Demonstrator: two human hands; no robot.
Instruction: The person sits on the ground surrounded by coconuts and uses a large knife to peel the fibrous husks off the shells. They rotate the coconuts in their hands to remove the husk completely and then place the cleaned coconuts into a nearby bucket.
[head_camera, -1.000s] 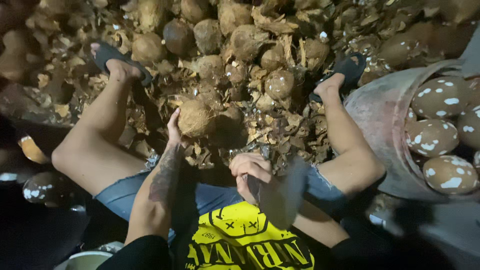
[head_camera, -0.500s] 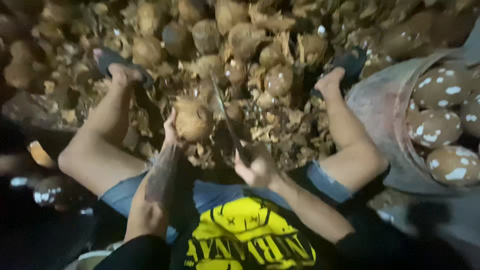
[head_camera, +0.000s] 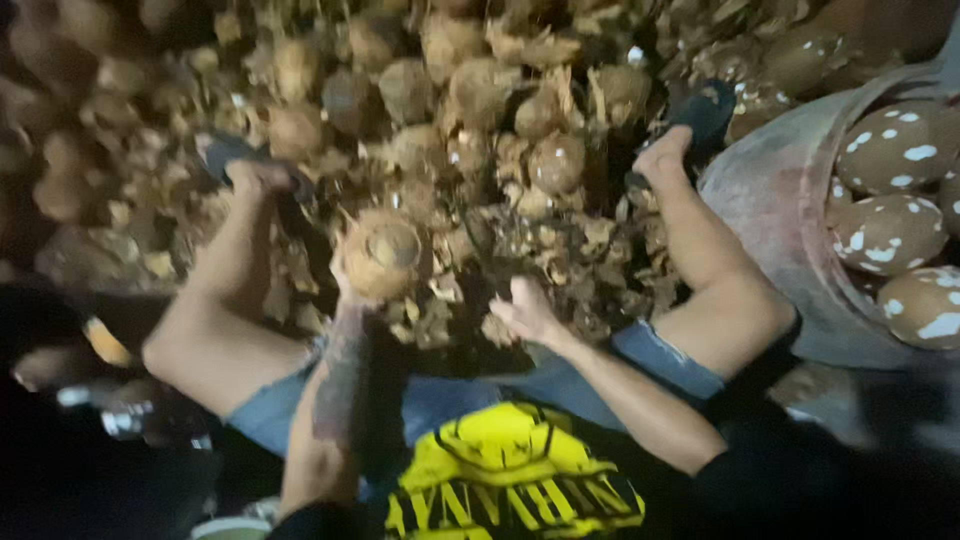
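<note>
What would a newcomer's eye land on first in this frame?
Probably the round brown coconut held up at centre by the left hand, with the right hand clenched just beside it; what it grips is too blurred to tell. Behind them a heap of husk scraps and coconuts fills the upper frame. At the right edge, a tub holds peeled coconuts with white patches.

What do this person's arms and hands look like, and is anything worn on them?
Both hands are bare: no gloves or rings show. The left forearm carries a dark tattoo along its length. The right forearm looks unmarked. Black short sleeves end near the elbows.
</note>
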